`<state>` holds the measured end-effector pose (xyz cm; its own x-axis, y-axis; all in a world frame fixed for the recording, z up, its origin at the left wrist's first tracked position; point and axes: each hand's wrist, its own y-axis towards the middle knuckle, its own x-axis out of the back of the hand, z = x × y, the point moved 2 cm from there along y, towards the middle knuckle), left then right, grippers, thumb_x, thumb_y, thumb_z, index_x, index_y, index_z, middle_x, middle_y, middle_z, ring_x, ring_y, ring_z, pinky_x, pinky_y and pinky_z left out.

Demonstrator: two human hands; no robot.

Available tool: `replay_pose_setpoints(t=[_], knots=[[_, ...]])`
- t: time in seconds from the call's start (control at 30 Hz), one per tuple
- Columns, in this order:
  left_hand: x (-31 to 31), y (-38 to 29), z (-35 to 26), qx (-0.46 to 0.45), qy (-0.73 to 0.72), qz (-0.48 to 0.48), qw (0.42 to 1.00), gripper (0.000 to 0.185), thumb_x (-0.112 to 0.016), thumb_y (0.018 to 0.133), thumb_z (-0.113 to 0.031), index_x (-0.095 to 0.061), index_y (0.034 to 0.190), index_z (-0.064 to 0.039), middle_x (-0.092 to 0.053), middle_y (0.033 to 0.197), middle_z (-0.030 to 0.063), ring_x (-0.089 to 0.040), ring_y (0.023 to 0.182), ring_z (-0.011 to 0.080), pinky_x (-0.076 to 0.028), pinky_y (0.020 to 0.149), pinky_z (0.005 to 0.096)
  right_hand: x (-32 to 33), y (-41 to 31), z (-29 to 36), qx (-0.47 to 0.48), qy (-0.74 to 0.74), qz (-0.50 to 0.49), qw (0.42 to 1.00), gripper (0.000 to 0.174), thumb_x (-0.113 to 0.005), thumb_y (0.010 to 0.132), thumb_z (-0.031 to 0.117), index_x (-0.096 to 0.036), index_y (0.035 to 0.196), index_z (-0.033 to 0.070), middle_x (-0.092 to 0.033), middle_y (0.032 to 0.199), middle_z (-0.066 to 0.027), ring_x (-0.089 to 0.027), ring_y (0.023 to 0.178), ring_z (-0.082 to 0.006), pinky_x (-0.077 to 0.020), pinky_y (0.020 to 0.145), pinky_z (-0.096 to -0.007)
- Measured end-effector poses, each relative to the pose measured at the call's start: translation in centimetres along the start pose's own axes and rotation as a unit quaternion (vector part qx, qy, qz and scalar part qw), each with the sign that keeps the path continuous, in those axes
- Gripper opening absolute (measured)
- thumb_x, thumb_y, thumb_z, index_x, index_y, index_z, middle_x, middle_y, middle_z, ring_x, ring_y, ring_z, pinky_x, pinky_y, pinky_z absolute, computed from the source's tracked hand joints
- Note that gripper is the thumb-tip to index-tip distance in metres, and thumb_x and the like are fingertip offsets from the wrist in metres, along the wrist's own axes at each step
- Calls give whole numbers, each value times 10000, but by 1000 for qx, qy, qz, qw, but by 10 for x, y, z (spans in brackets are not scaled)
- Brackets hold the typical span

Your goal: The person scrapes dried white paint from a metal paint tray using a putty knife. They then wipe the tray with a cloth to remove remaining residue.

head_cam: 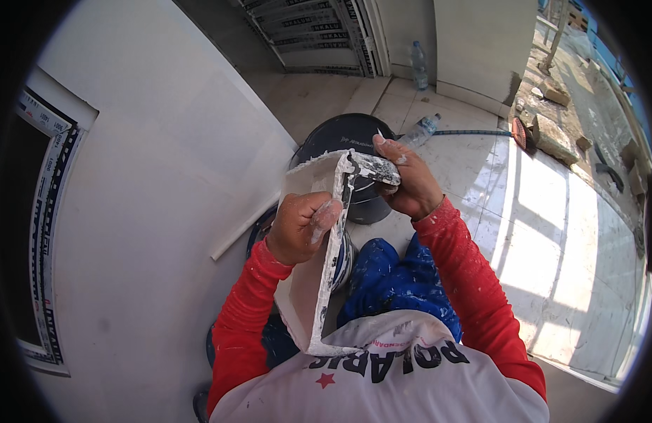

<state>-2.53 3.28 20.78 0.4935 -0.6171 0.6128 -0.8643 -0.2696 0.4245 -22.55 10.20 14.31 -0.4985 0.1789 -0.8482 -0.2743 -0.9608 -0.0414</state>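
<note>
A long, shallow pan (327, 275), crusted with white plaster or filler, is tilted in front of my torso. My left hand (307, 224), its thumb smeared white, is closed around the pan's long side. At the far end my right hand (410, 177) grips a flat, black-and-white speckled piece (379, 169); whether it is part of the pan or a separate scraper, I cannot tell. A small pale pointed tip shows by the right thumb. Behind the far end sits a round black tub or lid (342, 129) bearing writing, partly hidden by the pan.
Two plastic bottles, one upright (419, 66) and one lying (424, 130), are on the tiles. A broom (519, 133) lies near stone blocks (553, 138) at the right. A pale wall (162, 158) stands close on the left, with a thin white strip (244, 227) at its base.
</note>
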Motion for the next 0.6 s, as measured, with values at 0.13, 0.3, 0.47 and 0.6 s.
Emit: replay_pose_setpoints(t=[0.13,0.3,0.47,0.6], knots=[[-3,-1,6,72,-46,12,996,483,-551,1032,-384,-576,760,15,-482,602,99,-425,549,163,-380,530,325,11,7,-13,-42,31,1,999,211,-683,989,278,-565,981,103,-637,817,12,-648,628,-90,-518,472,-251],[-14,-2,3,161,14,54,985,407,-625,1013,-313,-571,754,-5,-433,564,16,-345,530,92,-312,481,306,35,17,-27,-67,-14,-80,995,223,-615,1028,302,-576,884,136,-627,682,20,-523,440,-61,-391,357,-196],[-21,-3,10,195,18,122,973,422,-612,1024,-319,-618,772,20,-511,601,58,-405,571,111,-376,532,315,65,30,-35,-78,-28,-79,993,222,-626,1020,319,-579,898,140,-620,655,23,-512,424,-63,-386,353,-200],[-33,-1,21,191,-51,86,976,430,-608,1025,-325,-597,768,19,-484,596,67,-399,571,111,-375,530,318,70,37,-36,-80,-27,-88,993,222,-633,1016,330,-581,904,145,-635,667,21,-514,426,-63,-382,352,-202]])
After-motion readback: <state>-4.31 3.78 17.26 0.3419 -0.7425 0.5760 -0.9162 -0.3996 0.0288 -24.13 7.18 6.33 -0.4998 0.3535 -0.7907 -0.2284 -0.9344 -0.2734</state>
